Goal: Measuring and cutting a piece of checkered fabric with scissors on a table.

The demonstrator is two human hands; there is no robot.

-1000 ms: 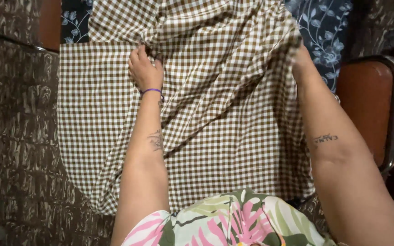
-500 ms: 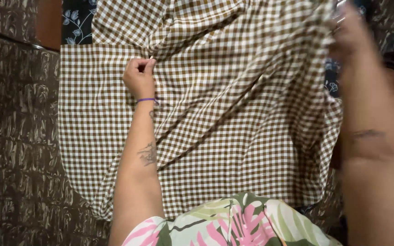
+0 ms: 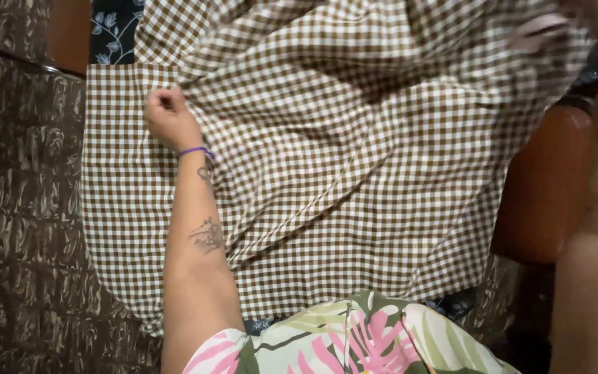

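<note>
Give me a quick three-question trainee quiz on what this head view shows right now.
1. True or false: the left hand rests on the checked cloth.
2. What is on the left wrist: A a purple band, B a metal watch, C nothing?
3. Where is the right hand, and can its grip be read?

Key: 1 true, with its fingers bunched at a fold. 2 A. 3 At the upper right corner over the cloth's far edge, too blurred to read the grip.
</note>
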